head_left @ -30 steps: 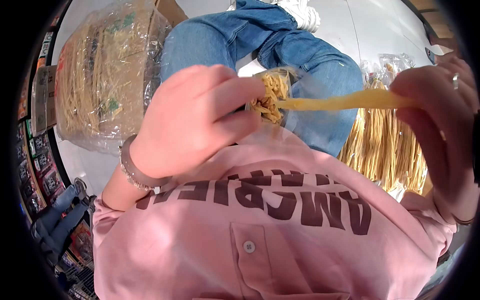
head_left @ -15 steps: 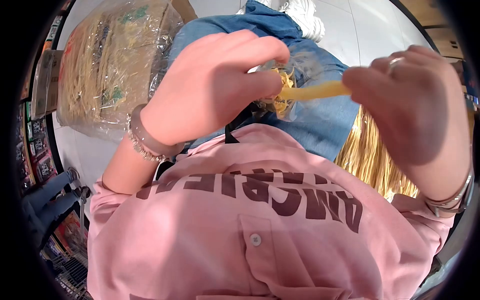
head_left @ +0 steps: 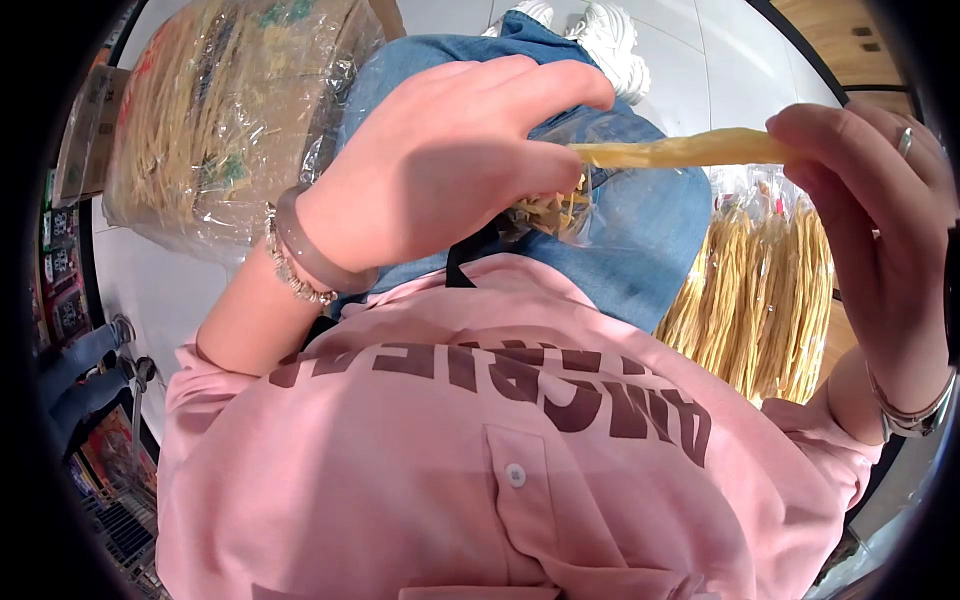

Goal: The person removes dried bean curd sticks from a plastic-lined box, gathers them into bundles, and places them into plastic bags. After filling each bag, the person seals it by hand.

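Observation:
A pale yellow strip (head_left: pixel 690 149) is stretched between my two hands above my lap. My right hand (head_left: pixel 880 190) pinches its right end between thumb and fingers. At its other end is my left hand (head_left: pixel 430 160), back upward, with the thumb near the strip and the index finger raised apart from it; the exact contact point is hidden. Below the left fingers, a clear plastic bag (head_left: pixel 590 215) with small yellow pieces (head_left: pixel 550 213) lies on my jeans (head_left: pixel 640 250).
A plastic-wrapped carton (head_left: pixel 230 130) stands at the left. Bundles of long yellow strips (head_left: pixel 750 290) in clear bags lie at the right. White shoes (head_left: pixel 612 45) are on the tiled floor at the top. At the lower left are another person's legs (head_left: pixel 85 365) and shelves.
My right hand has moved right and slightly outward, and more of the yellow strip shows between the hands. My left hand has shifted slightly, uncovering more of the bag's pieces.

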Tool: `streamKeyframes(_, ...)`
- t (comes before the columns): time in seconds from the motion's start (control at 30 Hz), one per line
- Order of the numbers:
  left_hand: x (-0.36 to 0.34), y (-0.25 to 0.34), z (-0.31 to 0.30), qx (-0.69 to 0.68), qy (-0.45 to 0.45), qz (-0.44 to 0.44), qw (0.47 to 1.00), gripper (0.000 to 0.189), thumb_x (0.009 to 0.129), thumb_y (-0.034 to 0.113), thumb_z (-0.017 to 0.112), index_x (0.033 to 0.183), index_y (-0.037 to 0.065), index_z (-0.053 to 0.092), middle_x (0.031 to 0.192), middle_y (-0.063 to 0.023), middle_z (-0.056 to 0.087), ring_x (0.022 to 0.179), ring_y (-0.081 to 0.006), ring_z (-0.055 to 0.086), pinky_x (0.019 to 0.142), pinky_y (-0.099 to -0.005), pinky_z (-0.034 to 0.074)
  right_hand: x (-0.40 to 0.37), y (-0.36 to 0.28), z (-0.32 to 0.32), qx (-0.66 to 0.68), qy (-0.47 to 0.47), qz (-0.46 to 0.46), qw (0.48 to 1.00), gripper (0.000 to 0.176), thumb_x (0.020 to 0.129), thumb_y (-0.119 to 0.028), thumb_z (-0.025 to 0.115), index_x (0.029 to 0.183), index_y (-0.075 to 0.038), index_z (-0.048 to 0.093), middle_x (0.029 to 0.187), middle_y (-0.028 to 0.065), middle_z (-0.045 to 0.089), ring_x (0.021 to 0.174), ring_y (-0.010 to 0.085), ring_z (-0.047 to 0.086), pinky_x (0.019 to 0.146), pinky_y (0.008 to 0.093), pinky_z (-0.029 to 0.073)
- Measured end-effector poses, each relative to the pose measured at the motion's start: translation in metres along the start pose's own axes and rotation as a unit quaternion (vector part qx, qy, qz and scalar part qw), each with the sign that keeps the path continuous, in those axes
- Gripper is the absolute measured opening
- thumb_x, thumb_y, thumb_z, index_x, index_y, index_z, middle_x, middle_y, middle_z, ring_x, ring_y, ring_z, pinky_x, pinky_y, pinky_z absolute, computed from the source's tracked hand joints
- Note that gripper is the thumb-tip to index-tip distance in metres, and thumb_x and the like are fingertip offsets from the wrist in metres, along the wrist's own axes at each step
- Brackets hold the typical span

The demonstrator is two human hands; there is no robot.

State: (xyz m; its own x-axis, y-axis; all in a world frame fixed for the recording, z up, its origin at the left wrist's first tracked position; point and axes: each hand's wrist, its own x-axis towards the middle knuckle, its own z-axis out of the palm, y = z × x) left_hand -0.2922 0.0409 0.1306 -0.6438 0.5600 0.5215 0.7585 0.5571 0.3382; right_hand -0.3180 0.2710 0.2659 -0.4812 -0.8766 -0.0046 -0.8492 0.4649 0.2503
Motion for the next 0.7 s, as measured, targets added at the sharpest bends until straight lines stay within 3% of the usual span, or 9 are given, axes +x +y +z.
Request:
streamKeyframes(0.13, -0.003, -0.001, 0.0, -0.001, 0.009, 0.003, 1.0, 0.013, 0.06, 0.006, 0.067, 0.071, 0.009, 0.064, 0.111, -0.007, 0.058, 0.082, -0.0247, 0.059, 0.069, -0.0328, 0.049, -0.001, -0.003, -0.001, -0.008, -0.013, -0.001, 1.0, 0.011, 0.072, -0.007, 0.065, 0.08, -0.003, 0.058, 0.064, 0.0074, 0.058, 0.057, 0.0258, 0.054, 0.055, 0.0352, 0.039)
streamKeyframes(0.23, -0.004, 0.005, -0.005, -0.015, -0.023, -0.036, 0.999, 0.022, 0.06, 0.006, 0.068, 0.082, 0.009, 0.065, 0.108, -0.0072, 0.059, 0.081, -0.024, 0.059, 0.069, -0.0325, 0.048, 0.001, -0.009, 0.0, -0.005, -0.03, -0.002, 1.0, 0.011, 0.073, -0.007, 0.065, 0.08, -0.003, 0.058, 0.065, 0.0073, 0.058, 0.057, 0.0256, 0.054, 0.056, 0.0351, 0.039)
streamKeyframes(0.33, -0.007, 0.008, -0.005, -0.088, -0.029, -0.138, 0.986, 0.035, 0.062, 0.006, 0.07, 0.096, 0.008, 0.064, 0.1, -0.008, 0.062, 0.08, -0.024, 0.059, 0.07, -0.0323, 0.047, 0.006, -0.018, 0.007, 0.011, -0.056, -0.006, 0.998, 0.011, 0.073, -0.007, 0.065, 0.08, -0.003, 0.058, 0.065, 0.0072, 0.058, 0.057, 0.0254, 0.054, 0.056, 0.035, 0.039)
streamKeyframes(0.43, -0.009, 0.009, -0.005, -0.115, -0.046, -0.159, 0.979, 0.044, 0.063, 0.007, 0.072, 0.106, 0.007, 0.061, 0.094, -0.009, 0.064, 0.079, -0.0248, 0.059, 0.07, -0.0327, 0.046, 0.007, -0.026, 0.022, 0.037, -0.064, 0.0, 0.997, 0.015, 0.07, -0.01, 0.069, 0.08, -0.006, 0.058, 0.058, 0.0041, 0.055, 0.054, 0.0233, 0.053, 0.055, 0.0339, 0.039)
streamKeyframes(0.53, -0.007, 0.015, -0.011, -0.15, -0.07, -0.208, 0.964, 0.041, 0.063, 0.007, 0.072, 0.103, 0.008, 0.062, 0.093, -0.0092, 0.064, 0.081, -0.0258, 0.059, 0.07, -0.033, 0.046, 0.004, -0.025, 0.026, 0.034, -0.089, -0.004, 0.995, 0.016, 0.069, -0.009, 0.069, 0.078, -0.006, 0.056, 0.058, 0.0042, 0.054, 0.054, 0.0232, 0.053, 0.055, 0.0341, 0.039)
streamKeyframes(0.7, -0.012, 0.011, -0.007, -0.101, -0.061, -0.101, 0.988, 0.042, 0.062, 0.006, 0.071, 0.103, 0.008, 0.062, 0.094, -0.0097, 0.064, 0.082, -0.0286, 0.059, 0.07, -0.0344, 0.046, 0.003, -0.027, 0.027, 0.018, -0.12, -0.014, 0.993, 0.011, 0.07, -0.012, 0.065, 0.076, -0.007, 0.058, 0.058, 0.0044, 0.053, 0.056, 0.0228, 0.054, 0.055, 0.0341, 0.04)
